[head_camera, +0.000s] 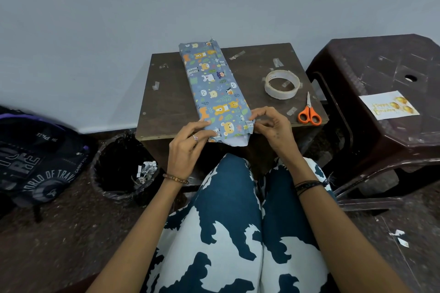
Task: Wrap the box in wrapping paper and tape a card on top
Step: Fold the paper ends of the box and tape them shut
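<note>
Fingers [206, 123] of left hand [188, 147] flat, pressing wrapped box [214, 88] near end on brown bench [166, 102], right hand [273, 126] fingers curled, pinching paper edge; beside: stool [381, 66] bearing card [389, 106], tape roll [282, 84], orange scissors [309, 113].

The long box [214, 89], wrapped in blue animal-print paper, lies on the table; the card [389, 106] lies well apart.
</note>
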The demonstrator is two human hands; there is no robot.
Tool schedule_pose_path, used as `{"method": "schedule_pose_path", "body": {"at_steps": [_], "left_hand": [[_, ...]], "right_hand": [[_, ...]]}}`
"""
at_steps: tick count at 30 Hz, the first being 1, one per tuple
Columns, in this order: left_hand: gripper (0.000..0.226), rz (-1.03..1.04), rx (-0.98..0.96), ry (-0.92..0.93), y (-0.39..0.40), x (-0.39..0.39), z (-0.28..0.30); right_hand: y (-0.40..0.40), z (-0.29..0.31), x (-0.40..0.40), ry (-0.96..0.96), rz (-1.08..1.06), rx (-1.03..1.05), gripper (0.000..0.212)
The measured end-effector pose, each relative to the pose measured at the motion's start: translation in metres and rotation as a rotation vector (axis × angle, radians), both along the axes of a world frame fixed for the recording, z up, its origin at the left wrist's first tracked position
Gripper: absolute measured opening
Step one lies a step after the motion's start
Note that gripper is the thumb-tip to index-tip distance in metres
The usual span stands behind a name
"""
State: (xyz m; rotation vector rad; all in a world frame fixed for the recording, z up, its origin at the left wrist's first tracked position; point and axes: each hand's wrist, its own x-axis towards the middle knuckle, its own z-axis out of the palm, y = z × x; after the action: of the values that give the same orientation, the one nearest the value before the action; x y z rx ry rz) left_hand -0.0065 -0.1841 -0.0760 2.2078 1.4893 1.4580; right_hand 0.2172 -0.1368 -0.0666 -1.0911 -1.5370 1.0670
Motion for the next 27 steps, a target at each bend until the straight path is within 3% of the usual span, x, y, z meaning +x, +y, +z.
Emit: {"method": "schedule_pose_path", "body": {"at_steps": [5, 10, 20, 27], "left_hand": [[0.015, -0.034, 0.02, 0.1, 0.004, -0.005, 0.001], [0.017, -0.048, 0.007, 0.138, 0.005, -0.007, 0.002], [0.01, -0.068, 0.182, 0.433, 0.011, -0.018, 0.003], [0.006, 0.006, 0.248, 0.437, 0.011, -0.009, 0.003]], "right_hand": [[-0.001, -0.001, 0.001, -0.028, 0.02, 0.084, 0.046], [-0.001, 0.003, 0.001, -0.035, -0.002, 0.035, 0.047], [-0.004, 0.013, 0.005, -0.282, -0.032, 0.179, 0.025], [-0.003, 0.01, 0.004, -0.307, -0.042, 0.233, 0.022]]}}
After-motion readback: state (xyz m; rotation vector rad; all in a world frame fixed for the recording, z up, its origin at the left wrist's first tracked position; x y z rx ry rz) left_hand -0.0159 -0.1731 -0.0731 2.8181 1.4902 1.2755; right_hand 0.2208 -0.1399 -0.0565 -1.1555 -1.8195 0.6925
